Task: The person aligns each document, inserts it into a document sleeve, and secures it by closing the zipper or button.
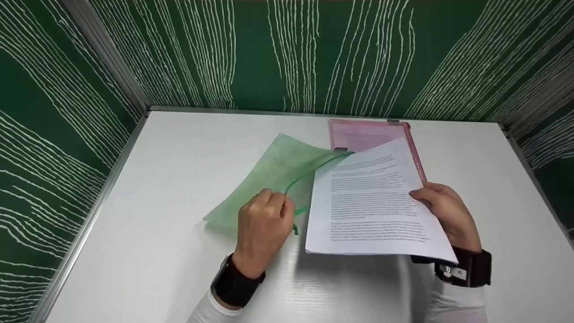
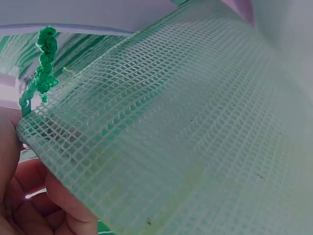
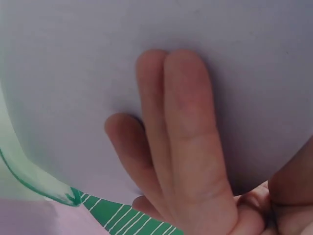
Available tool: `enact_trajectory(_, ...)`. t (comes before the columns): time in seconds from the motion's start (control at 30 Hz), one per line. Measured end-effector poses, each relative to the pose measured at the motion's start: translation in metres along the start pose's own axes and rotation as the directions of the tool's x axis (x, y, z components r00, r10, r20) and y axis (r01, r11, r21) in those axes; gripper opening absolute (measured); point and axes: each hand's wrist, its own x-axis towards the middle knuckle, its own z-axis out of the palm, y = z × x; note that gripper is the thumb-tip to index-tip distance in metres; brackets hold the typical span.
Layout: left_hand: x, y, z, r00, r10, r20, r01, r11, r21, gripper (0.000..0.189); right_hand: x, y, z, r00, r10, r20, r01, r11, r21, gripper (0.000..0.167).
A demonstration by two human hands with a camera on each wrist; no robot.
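My left hand (image 1: 267, 224) grips the edge of a pale green mesh document pouch (image 1: 258, 179), its fist curled at the open side. Green edging and a knotted green pull (image 2: 46, 63) show beside that hand. My right hand (image 1: 448, 213) holds a stack of printed paper sheets (image 1: 372, 206) by its right edge, thumb on top. Underneath, the fingers (image 3: 190, 112) lie straight against the sheets' blank back in the right wrist view. The sheets' upper left part overlaps the pouch's mouth, tinted green there; how far inside they reach, I cannot tell.
A pink zip pouch (image 1: 358, 132) with printed paper inside lies at the back of the white table (image 1: 134, 251), partly covered by the sheets. Green walls with white wavy lines (image 1: 251, 54) enclose the table's back and sides.
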Motion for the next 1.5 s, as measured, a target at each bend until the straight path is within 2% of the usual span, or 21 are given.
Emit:
enact_trajectory(0.1, 0.0, 0.001, -0.001, 1.0, 0.008, 0.01, -0.008, 1.0, -0.005, 0.035, 0.002, 0.0, 0.0, 1.0, -0.001, -0.012, 0.001, 1.0, -0.007, 0.041)
enact_trajectory(0.17, 0.0, 0.002, -0.001, 1.0, 0.012, 0.022, -0.012, 1.0, -0.007, 0.034, 0.003, 0.001, -0.001, 1.0, -0.019, 0.011, 0.019, 1.0, 0.002, 0.04)
enact_trajectory(0.33, 0.0, 0.003, -0.003, 0.998, 0.017, 0.061, -0.017, 1.0, -0.009, 0.033, 0.005, 0.001, -0.003, 0.997, -0.063, 0.051, 0.059, 0.996, 0.07, 0.034)
enact_trajectory(0.53, -0.001, 0.003, -0.004, 0.995, 0.019, 0.096, -0.018, 1.0, -0.021, 0.032, 0.006, 0.003, -0.001, 0.994, -0.079, 0.072, 0.071, 0.991, 0.118, 0.032)
enact_trajectory(0.67, -0.001, 0.004, -0.005, 0.991, 0.02, 0.134, -0.014, 0.999, -0.041, 0.035, 0.006, 0.004, 0.001, 0.994, -0.087, 0.062, 0.078, 0.988, 0.133, 0.032)
enact_trajectory(0.9, -0.002, 0.004, -0.008, 0.977, 0.007, 0.212, 0.01, 0.997, -0.078, 0.04, 0.009, 0.005, 0.005, 0.996, -0.093, 0.014, 0.091, 0.992, 0.089, 0.038)
enact_trajectory(1.0, -0.002, 0.004, -0.009, 0.971, 0.015, 0.24, 0.011, 0.994, -0.106, 0.034, 0.01, 0.005, 0.006, 0.996, -0.091, -0.005, 0.092, 0.994, 0.067, 0.039)
enact_trajectory(1.13, -0.002, 0.002, -0.01, 0.959, 0.061, 0.277, -0.014, 0.986, -0.166, 0.021, 0.01, 0.006, 0.007, 0.995, -0.095, -0.03, 0.096, 0.994, 0.05, 0.038)
enact_trajectory(1.33, -0.001, -0.001, -0.012, 0.932, 0.129, 0.338, -0.049, 0.971, -0.235, 0.024, 0.01, 0.006, 0.007, 0.994, -0.099, -0.048, 0.101, 0.994, 0.05, 0.037)
enact_trajectory(1.5, 0.0, 0.0, -0.011, 0.927, 0.151, 0.342, -0.058, 0.962, -0.268, 0.025, 0.011, 0.006, 0.007, 0.993, -0.103, -0.049, 0.106, 0.992, 0.064, 0.037)
